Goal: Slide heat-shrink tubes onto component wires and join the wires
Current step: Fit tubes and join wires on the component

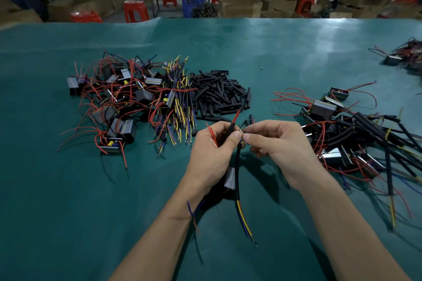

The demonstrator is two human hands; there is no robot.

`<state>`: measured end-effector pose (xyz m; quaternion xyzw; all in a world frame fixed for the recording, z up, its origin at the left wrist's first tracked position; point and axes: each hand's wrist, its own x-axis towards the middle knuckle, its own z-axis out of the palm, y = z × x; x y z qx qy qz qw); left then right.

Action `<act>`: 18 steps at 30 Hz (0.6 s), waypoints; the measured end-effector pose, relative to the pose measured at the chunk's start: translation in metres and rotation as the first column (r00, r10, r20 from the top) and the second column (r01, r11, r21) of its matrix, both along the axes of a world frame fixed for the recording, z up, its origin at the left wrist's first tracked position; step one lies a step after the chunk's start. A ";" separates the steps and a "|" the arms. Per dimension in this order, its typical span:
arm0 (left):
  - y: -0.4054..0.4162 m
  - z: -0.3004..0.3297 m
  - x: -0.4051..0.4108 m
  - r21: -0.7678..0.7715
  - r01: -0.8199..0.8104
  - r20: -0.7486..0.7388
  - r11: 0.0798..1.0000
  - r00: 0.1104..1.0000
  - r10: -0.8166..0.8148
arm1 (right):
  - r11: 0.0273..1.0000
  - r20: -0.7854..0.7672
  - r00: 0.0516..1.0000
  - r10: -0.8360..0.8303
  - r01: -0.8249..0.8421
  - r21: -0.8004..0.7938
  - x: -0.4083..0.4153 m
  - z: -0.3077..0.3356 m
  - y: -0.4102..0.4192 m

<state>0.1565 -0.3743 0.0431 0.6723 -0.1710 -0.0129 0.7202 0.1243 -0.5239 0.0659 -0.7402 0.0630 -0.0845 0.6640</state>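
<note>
My left hand [212, 146] grips a small grey component [230, 178] by its red wires, and a black heat-shrink tube [231, 127] sits on one red wire above my fingers. A black-sheathed cable [238, 180] with yellow and blue cores hangs down between my hands. My right hand [278, 143] pinches the wire ends against my left thumb, where the strands meet. Loose black heat-shrink tubes [219, 92] lie in a pile just beyond my hands.
A heap of grey components with red wires [114, 100] and a bundle of yellow and blue cables [178, 107] lie at left on the green mat [68, 201]. Joined assemblies [356, 134] are piled at right. Red stools, cardboard boxes and people stand beyond the far edge.
</note>
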 end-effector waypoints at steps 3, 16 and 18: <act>0.000 0.000 0.000 0.010 -0.004 0.001 1.000 1.000 0.004 | 1.000 0.010 1.000 0.000 0.000 -0.022 0.001 -0.002 0.000; -0.001 -0.001 0.002 0.014 0.000 -0.023 1.000 1.000 0.000 | 0.947 0.088 0.992 -0.088 0.111 -0.301 0.002 -0.007 0.003; -0.001 -0.001 0.002 0.010 0.006 -0.029 1.000 1.000 -0.006 | 0.921 0.116 0.990 -0.074 0.113 -0.373 0.002 -0.006 0.003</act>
